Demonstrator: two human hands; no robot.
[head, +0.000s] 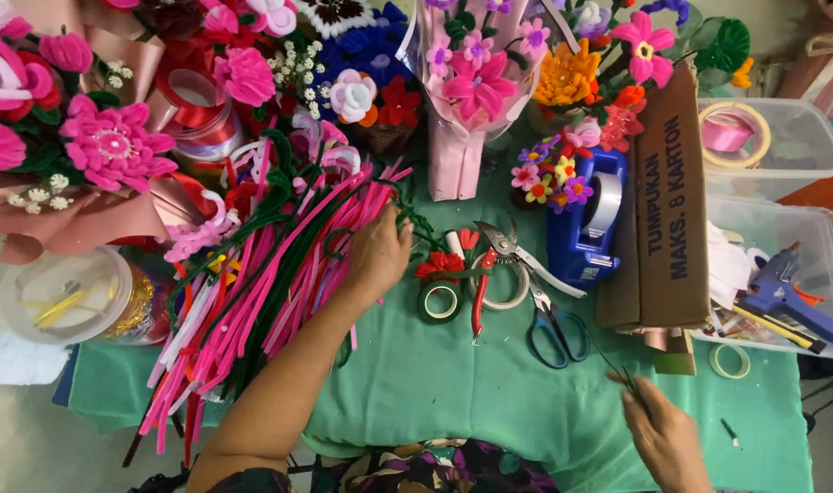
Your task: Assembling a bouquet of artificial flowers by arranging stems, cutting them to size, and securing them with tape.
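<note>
My left hand (377, 256) reaches into a big pile of pink, red and green pipe cleaners (252, 292) on the green cloth (453, 383), its fingers closed around a dark green twisted stem (414, 224). My right hand (665, 434) is low at the right, pinching a thin dark green wire stem (617, 370) that points up and left. Between the hands lie a small red pipe-cleaner flower (442, 266), a roll of green tape (440, 302), red-handled pruners (489, 274) and blue-handled scissors (549, 319).
Pipe-cleaner bouquets (476, 82) crowd the back edge. A blue tape dispenser (588, 219) and a brown cardboard piece (663, 210) stand at the right, beside clear plastic bins (800, 228) holding a blue glue gun (786, 297). A lidded round tub (65, 292) sits left.
</note>
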